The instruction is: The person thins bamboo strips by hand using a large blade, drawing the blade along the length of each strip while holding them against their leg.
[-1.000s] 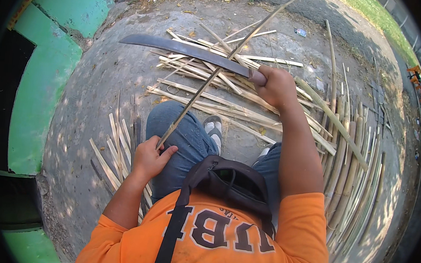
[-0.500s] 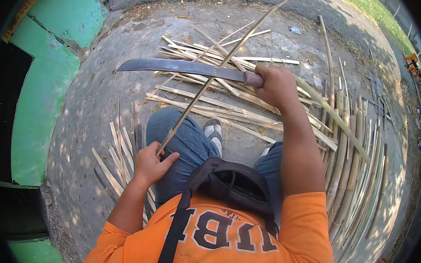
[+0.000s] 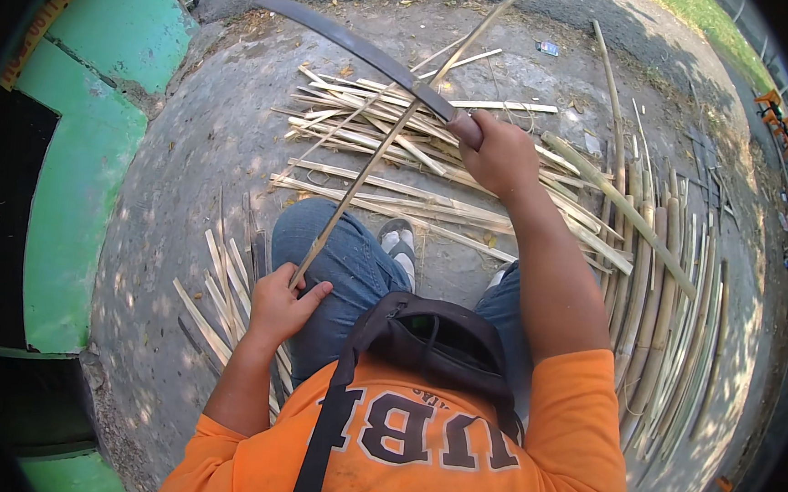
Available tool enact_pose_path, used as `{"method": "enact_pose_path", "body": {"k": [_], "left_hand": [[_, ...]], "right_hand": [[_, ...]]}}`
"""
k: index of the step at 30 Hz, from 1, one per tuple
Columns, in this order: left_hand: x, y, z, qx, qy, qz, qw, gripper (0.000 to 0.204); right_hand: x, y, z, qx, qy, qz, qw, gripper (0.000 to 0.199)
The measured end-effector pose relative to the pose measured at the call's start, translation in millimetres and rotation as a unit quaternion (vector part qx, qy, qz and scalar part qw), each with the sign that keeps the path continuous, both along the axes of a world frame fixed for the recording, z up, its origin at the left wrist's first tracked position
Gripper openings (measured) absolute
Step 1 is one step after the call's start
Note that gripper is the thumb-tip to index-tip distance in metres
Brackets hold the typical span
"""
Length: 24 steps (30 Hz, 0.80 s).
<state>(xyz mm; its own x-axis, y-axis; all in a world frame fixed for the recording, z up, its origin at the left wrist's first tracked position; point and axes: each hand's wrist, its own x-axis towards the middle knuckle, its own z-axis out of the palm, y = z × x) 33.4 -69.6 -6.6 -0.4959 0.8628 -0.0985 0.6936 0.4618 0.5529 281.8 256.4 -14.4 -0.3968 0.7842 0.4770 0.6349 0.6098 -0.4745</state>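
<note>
In my right hand (image 3: 501, 153) is a machete (image 3: 349, 44), gripped by its brown handle, its long dark blade pointing to the far left. The blade crosses a long thin bamboo strip (image 3: 368, 166); whether the two touch I cannot tell. My left hand (image 3: 285, 302) closes round the near end of that strip beside my left knee, and the strip slants up to the far right. Beyond my feet a pile of split bamboo strips (image 3: 398, 184) lies on the ground under the raised strip.
Bamboo poles (image 3: 653, 301) lie lengthwise at the right, with one thicker pole (image 3: 629, 217) slanting across them. More split strips (image 3: 217, 299) lie by my left forearm. A green wall (image 3: 71, 223) stands at the left. A black bag (image 3: 438, 340) rests on my lap.
The machete has tilted, its tip swinging up and away from me, and my right hand has shifted slightly left and nearer. My left hand and the strip have hardly moved.
</note>
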Motion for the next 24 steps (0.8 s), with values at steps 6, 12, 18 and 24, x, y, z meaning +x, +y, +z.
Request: {"method": "enact_pose_path", "body": {"k": [6,12,18,24], "left_hand": [[-13,-2,-3,-0.014,-0.05,-0.017,0.998,0.048],[-22,-2,-9,-0.006,-0.064,-0.029,0.997,0.053],[-21,-1,-8,-0.009,-0.055,-0.024,0.998,0.053],[-17,-1,-9,-0.003,-0.05,-0.001,0.999,0.052]], "right_hand": [[-17,-22,3,0.067,-0.099,0.188,0.975,0.016],[-4,-1,-13,-0.024,-0.047,0.063,0.997,0.017],[6,8,-8,-0.098,-0.006,0.001,0.995,0.019],[-15,-26,8,-0.01,-0.105,0.165,0.981,0.019]]}}
